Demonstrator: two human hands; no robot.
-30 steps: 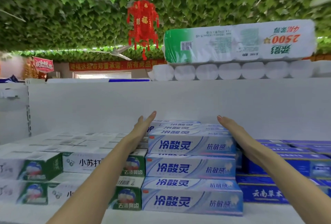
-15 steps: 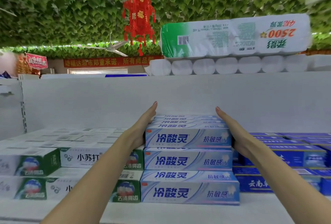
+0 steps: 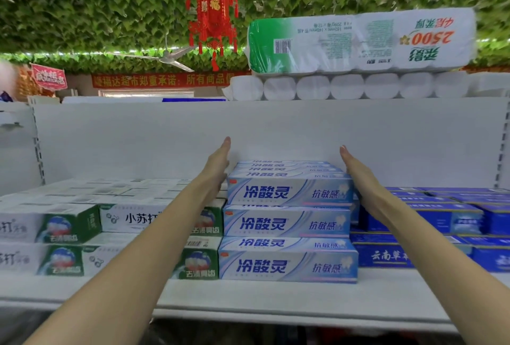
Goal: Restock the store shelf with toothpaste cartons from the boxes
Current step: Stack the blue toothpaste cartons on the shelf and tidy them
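Note:
A stack of light-blue toothpaste cartons [image 3: 289,223] stands three high in the middle of the white shelf [image 3: 248,297]. The top layer [image 3: 289,191] runs back in a row toward the white back panel. My left hand [image 3: 216,168] lies flat with straight fingers against the left end of that top layer. My right hand [image 3: 358,176] lies flat with straight fingers against its right end. Both hands bracket the top cartons from the sides.
White-and-green toothpaste cartons [image 3: 69,223] fill the shelf to the left, dark-blue cartons [image 3: 447,220] the right. Toilet-paper packs [image 3: 358,41] sit on top of the shelf unit. A red lantern [image 3: 211,13] hangs from the leafy ceiling.
Both hands stay flat at the two ends of the top row. They have slid a little further back along the cartons, and the view has tilted slightly.

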